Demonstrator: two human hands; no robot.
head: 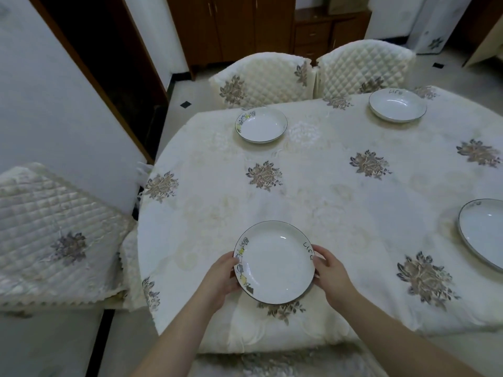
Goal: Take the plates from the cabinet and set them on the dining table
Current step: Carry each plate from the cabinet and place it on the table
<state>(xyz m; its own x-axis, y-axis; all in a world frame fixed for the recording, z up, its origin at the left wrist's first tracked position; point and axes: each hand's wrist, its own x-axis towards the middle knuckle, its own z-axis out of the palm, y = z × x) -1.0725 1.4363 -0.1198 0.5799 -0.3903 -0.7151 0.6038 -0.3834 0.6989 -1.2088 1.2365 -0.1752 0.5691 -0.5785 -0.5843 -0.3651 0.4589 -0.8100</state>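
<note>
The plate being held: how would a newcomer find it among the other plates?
Start at the round dining table with its cream floral cloth. Go to its near edge, where the left hand and right hand grip one plate by opposite rims. It alone is held; the others lie untouched farther off.

One view only, taken from a head-worn wide-angle camera; no second view for overlap. The scene is looked at forward and steeply down from the near edge of the desk (pixel 340 191). The near plate (pixel 275 263) is seen close up, low of centre, with both forearms entering from the bottom edge. The far chairs (pixel 261 77) and the wooden cabinet (pixel 231 25) are caught along the top. Straight lines are bowed toward the edges. A plate at right (pixel 484 232) is cut by the frame edge.
</note>
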